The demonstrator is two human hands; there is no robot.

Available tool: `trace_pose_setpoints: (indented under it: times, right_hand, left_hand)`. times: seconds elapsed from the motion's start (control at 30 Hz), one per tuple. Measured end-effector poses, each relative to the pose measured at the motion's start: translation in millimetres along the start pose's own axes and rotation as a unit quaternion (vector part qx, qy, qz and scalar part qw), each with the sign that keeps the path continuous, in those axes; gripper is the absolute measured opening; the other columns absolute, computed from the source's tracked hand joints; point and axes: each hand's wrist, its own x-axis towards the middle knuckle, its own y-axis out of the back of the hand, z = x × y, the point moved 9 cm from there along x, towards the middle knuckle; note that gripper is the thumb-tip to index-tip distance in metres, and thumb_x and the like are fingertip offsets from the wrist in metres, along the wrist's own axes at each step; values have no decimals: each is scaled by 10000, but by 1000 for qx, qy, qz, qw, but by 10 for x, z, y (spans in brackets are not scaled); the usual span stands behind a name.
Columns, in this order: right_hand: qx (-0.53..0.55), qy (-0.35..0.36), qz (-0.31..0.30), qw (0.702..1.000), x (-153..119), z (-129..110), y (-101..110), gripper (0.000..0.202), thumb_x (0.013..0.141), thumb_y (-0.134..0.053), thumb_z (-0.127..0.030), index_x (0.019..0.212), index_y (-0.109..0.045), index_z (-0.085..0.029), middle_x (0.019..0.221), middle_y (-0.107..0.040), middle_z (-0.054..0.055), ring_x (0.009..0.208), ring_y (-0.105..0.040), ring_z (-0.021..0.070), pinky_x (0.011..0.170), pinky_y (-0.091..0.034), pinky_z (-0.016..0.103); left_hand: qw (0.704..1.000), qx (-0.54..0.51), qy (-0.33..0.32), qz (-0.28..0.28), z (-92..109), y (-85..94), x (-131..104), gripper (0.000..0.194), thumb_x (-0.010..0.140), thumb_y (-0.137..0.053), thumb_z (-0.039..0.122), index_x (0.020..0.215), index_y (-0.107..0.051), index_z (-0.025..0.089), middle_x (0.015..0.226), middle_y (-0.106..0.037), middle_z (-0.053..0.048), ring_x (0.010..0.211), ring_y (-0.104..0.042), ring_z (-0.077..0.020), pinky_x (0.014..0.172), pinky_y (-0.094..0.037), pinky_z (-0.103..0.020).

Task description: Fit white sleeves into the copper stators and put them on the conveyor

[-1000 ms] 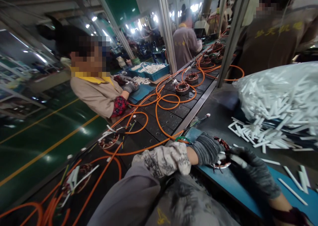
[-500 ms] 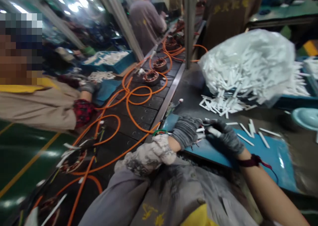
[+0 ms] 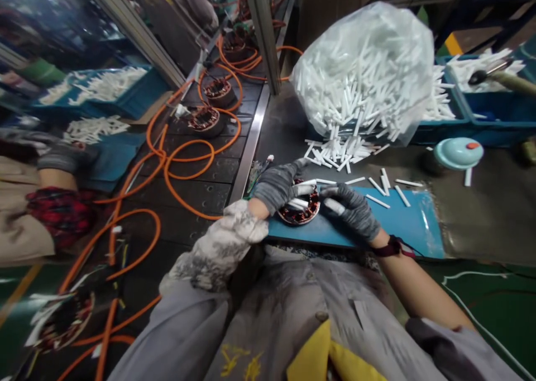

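A round motor stator (image 3: 299,216) with copper windings lies on the blue mat (image 3: 402,219) in front of my body. My left hand (image 3: 276,188), in a grey knit glove, grips it from the left, its fingers over the windings. White pieces show at those fingers; whether they are finger wraps or sleeves I cannot tell. My right hand (image 3: 354,208), gloved alike and with a white-covered thumb, is at the stator's right edge. Its fingers are curled close to the thumb, and whatever is between them is hidden. Short white tubes (image 3: 377,201) are scattered beyond my right hand.
A clear bag (image 3: 368,62) of white tubes spills onto the bench, by blue bins (image 3: 494,115) and a light-blue lidded container (image 3: 458,153). On the left, a conveyor (image 3: 226,188) carries stators (image 3: 203,121) and looped orange cable (image 3: 167,168). Beyond it is a co-worker's gloved hand (image 3: 62,157).
The view has swung right and down, so the scene sits farther left. The stator under my hands now shows clearly, and my right hand is slightly farther from my left.
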Motion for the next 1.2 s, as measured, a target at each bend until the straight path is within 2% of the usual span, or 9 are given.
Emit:
trace_pose_setpoints:
  times: [0.07, 0.17, 0.33, 0.5, 0.67, 0.8, 0.9, 1.03, 1.2]
  right_hand:
    - [3, 48, -54, 997, -13, -106, -83, 256, 966, -696, -403, 1197, -763, -316, 1291, -743, 54, 1201, -678, 261, 1088, -524, 473]
    - [4, 91, -125, 988, -23, -186, -233, 335, 989, -668, -397, 1317, -718, -353, 1355, -722, 45, 1254, -661, 264, 1109, -508, 469]
    - [10, 76, -168, 983, 102, -135, -382, 362, 995, -647, -466, 1327, -712, -336, 1203, -780, 42, 1118, -710, 261, 1068, -521, 478]
    - [97, -23, -174, 980, 97, 34, -412, 361, 871, -784, -530, 1138, -751, -289, 1128, -776, 36, 1050, -712, 249, 989, -567, 454]
    - [166, -93, -117, 975, 65, 156, -426, 377, 758, -864, -571, 889, -735, -241, 907, -760, 4, 875, -696, 213, 895, -583, 416]
    - [174, -113, -167, 964, 138, 107, -465, 341, 747, -885, -507, 886, -760, -222, 905, -775, 12, 870, -705, 215, 884, -590, 421]
    - [174, -114, -207, 956, 195, 34, -468, 333, 718, -912, -471, 882, -782, -212, 924, -791, 23, 893, -721, 230, 907, -592, 436]
    - [166, -85, -223, 957, 236, -77, -491, 320, 766, -879, -480, 945, -817, -221, 1011, -812, 40, 984, -742, 256, 992, -577, 453]
    - [129, 1, -193, 973, 217, -170, -508, 258, 894, -765, -492, 1023, -823, -276, 1123, -813, 29, 1058, -741, 241, 1028, -561, 423]
  left_hand:
    - [995, 1, -81, 53, 148, 117, -209, 415, 978, -675, 429, 1327, -696, 205, 1309, -719, -87, 1215, -666, -242, 1195, -425, -451]
    - [984, 26, -171, 52, 261, 100, -489, 286, 1016, -615, 399, 1197, -771, 243, 1356, -692, -74, 1284, -622, -239, 1211, -409, -465]
    - [985, 99, -136, 24, 166, 6, -559, 366, 1005, -622, 442, 1347, -704, 343, 1508, -603, -57, 1406, -530, -315, 1246, -321, -586]
    - [980, 122, -155, -9, 260, -121, -535, 514, 985, -641, 485, 1481, -581, 362, 1612, -499, -53, 1491, -443, -352, 1271, -174, -681]
    - [974, 109, -194, -52, 317, -315, -564, 467, 997, -635, 432, 1450, -613, 319, 1627, -476, -63, 1527, -400, -331, 1276, -228, -625]
    - [971, 116, -209, -28, 236, -228, -585, 419, 1018, -602, 407, 1432, -624, 346, 1586, -532, -38, 1528, -398, -312, 1293, -180, -624]
    - [966, 85, -237, -56, 168, -194, -563, 460, 1002, -617, 406, 1457, -603, 338, 1582, -532, -47, 1537, -377, -307, 1296, -200, -598]
    - [955, 8, -268, -131, 121, -293, -510, 392, 985, -624, 341, 1367, -693, 290, 1618, -475, -65, 1540, -362, -250, 1298, -270, -431]
    - [952, -37, -267, -147, 54, -388, -498, 446, 933, -687, 323, 1379, -680, 344, 1648, -437, -12, 1589, -274, -238, 1316, -236, -446]
